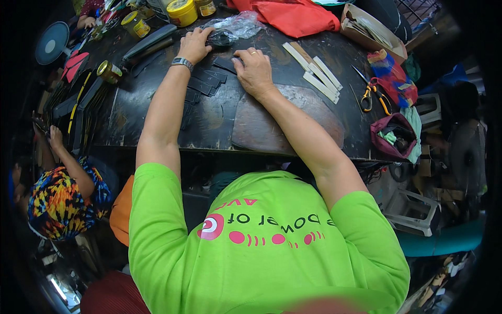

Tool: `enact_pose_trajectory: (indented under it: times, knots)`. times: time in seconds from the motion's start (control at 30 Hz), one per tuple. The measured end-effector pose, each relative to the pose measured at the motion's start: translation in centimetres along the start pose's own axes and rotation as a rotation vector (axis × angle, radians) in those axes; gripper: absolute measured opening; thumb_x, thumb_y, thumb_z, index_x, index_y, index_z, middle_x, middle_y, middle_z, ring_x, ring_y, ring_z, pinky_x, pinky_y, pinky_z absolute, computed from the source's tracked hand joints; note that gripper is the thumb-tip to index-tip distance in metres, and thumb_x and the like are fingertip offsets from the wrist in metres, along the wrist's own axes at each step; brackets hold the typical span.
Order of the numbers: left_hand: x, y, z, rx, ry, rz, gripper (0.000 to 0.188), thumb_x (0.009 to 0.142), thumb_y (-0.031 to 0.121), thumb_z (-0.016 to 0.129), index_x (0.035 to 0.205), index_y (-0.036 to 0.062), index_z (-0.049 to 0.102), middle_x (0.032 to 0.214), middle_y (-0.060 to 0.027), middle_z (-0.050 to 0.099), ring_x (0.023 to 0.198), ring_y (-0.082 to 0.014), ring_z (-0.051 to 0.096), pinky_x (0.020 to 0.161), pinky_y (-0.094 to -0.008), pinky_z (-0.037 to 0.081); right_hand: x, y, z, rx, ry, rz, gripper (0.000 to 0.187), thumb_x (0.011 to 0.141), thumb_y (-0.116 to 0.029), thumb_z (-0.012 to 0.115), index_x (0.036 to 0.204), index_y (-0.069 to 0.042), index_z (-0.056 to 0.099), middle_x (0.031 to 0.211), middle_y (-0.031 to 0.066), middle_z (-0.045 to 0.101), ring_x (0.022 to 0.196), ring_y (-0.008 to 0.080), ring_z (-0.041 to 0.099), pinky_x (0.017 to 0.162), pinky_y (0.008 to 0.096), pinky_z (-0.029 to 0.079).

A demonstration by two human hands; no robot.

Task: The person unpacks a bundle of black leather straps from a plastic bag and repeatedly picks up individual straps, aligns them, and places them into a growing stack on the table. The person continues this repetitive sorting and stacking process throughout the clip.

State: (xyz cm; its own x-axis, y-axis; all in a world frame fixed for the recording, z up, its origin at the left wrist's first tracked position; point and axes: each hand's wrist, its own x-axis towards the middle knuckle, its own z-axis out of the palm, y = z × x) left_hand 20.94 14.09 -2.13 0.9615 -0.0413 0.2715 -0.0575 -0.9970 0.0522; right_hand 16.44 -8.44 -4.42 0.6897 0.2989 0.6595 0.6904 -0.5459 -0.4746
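Observation:
My left hand [195,45], with a watch at its wrist, is at the far part of the dark table. Its fingers and thumb are apart, beside a crumpled clear plastic bag [241,25] with something black at its near end. My right hand [254,70], wearing a ring, has bent fingers and thumb at the end of a flat black strip [224,65]. Several similar black pieces [208,80] lie overlapping in rows between my forearms. Below my right hand, a worn brown board [285,123] lies flat, partly covered by my forearm.
Pale flat strips [320,78] and yellow-black scissors [374,97] lie to the right, near a maroon pouch [393,135]. Red cloth [298,17], a cardboard box [374,31] and yellow tubs [182,12] line the far side. Another person [65,193] works at left.

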Motion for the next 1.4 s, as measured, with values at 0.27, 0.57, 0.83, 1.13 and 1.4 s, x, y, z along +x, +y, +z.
enact_pose_trajectory:
  times: [0.27,0.57,0.83,1.13,1.4]
  knots:
    - [-1.4,4.4,-3.2,-0.461,0.488,0.034,0.060,0.079,0.025,0.076,0.132,0.0112,0.051,0.112,-0.0148,0.060,0.100,-0.0320,0.061,0.087,-0.0408,0.050,0.2,0.5,0.1,0.007,-0.019,0.066,0.016,0.083,-0.021,0.065,0.094,-0.010,0.069,0.094,0.0111,0.065,0.094,0.0308,0.061,0.081,0.0441,0.045]
    - [-9.7,11.7,-7.4,-0.993,0.482,0.217,0.065,0.079,0.002,0.075,0.137,0.0055,0.046,0.103,-0.0024,0.062,0.089,-0.0073,0.058,0.075,-0.0217,0.048,-0.3,2.0,-0.9,0.429,0.091,0.335,0.015,0.082,-0.009,0.061,0.092,-0.003,0.069,0.091,0.0188,0.067,0.087,0.0372,0.064,0.078,0.0419,0.050]
    - [-19.5,14.7,-6.6,-0.601,0.026,0.468,0.063,0.072,-0.012,0.058,0.127,0.0195,0.059,0.139,-0.0050,0.050,0.139,-0.0294,0.037,0.119,-0.0526,0.016,-3.1,8.5,-9.5,1.163,-0.212,0.954,0.034,0.096,-0.015,0.055,0.128,-0.002,0.053,0.114,0.0140,0.063,0.096,0.0247,0.064,0.077,0.0364,0.057]
    - [-18.7,12.7,-8.2,-0.826,-0.154,0.419,0.047,0.077,-0.011,0.049,0.115,0.0114,0.067,0.132,-0.0062,0.057,0.139,-0.0281,0.039,0.118,-0.0470,0.023,-2.7,12.2,-22.2,1.381,-0.256,1.026,0.046,0.098,-0.036,0.055,0.131,-0.005,0.051,0.128,0.0138,0.060,0.110,0.0271,0.063,0.090,0.0463,0.054]
    - [-16.5,17.2,-10.8,-1.147,0.066,0.247,0.024,0.092,0.020,0.068,0.109,0.0028,0.068,0.102,-0.0058,0.068,0.083,-0.0117,0.066,0.074,-0.0257,0.053,-1.7,6.9,-23.7,1.109,-0.360,0.796,0.045,0.087,-0.013,0.065,0.129,-0.001,0.052,0.114,0.0080,0.067,0.095,0.0171,0.065,0.083,0.0308,0.053]
